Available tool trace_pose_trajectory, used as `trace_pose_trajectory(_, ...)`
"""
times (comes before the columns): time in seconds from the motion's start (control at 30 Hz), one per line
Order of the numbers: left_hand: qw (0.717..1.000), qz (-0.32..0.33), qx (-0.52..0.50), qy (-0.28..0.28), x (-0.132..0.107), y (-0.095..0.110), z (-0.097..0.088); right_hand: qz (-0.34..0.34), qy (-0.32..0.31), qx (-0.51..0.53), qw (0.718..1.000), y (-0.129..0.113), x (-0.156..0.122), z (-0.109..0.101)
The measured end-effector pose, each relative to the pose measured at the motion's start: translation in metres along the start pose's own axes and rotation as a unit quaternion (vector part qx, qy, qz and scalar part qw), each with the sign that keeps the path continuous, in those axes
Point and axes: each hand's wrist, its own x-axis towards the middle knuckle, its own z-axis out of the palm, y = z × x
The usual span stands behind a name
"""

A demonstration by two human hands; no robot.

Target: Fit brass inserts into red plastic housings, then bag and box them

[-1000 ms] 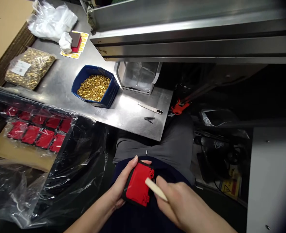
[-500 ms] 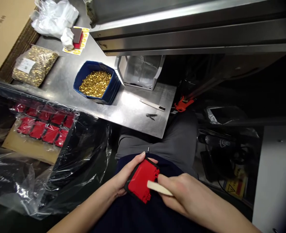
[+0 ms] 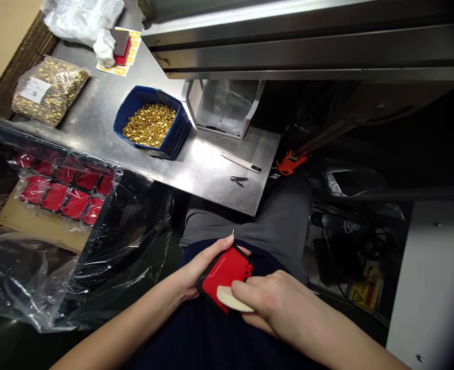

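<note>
I saw a red-and-black molded panel (image 3: 223, 275) held low in front of the person's navy shirt (image 3: 196, 334), its red face turned up. Its long axis ran aslant, from the near left to the far right, and the edge with the knobs and notches faced the person's right. The left grip (image 3: 200, 268) was closed around the panel's left side, its thumb stretched along the edge towards the far corner. The right grip (image 3: 269, 295) pinched an off-white flat blade (image 3: 230, 300) that lay nearly crosswise, its rounded tip pointing left over the panel's near end; whether it touched the red I could not tell. Farther off, on the metal tabletop (image 3: 207, 180), small clippers (image 3: 238, 180) lay near a slim white tool (image 3: 239, 162), and a blue bin (image 3: 181, 134) held brass-colored pieces (image 3: 150, 126).
</note>
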Motion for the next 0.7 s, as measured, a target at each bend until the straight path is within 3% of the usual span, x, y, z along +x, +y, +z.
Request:
trace_pose_trajectory(0.2, 0.996, 0.054, -0.062, 0.038, -0.005, -0.008, 0.0, 0.106, 0.033, 0.079, 0.991, -0.009, -0.001, 0.01)
trace_pose_trajectory(0.37, 0.992, 0.063, -0.104, 0.047, -0.006, -0.013, -0.003, 0.127, 0.049, 0.136, 0.981, -0.014, 0.0, 0.016)
trace_pose_trajectory(0.7, 0.99, 0.06, -0.117, 0.048, -0.008, -0.016, -0.003, 0.143, 0.075, 0.125, 0.979, -0.017, 0.0, 0.019)
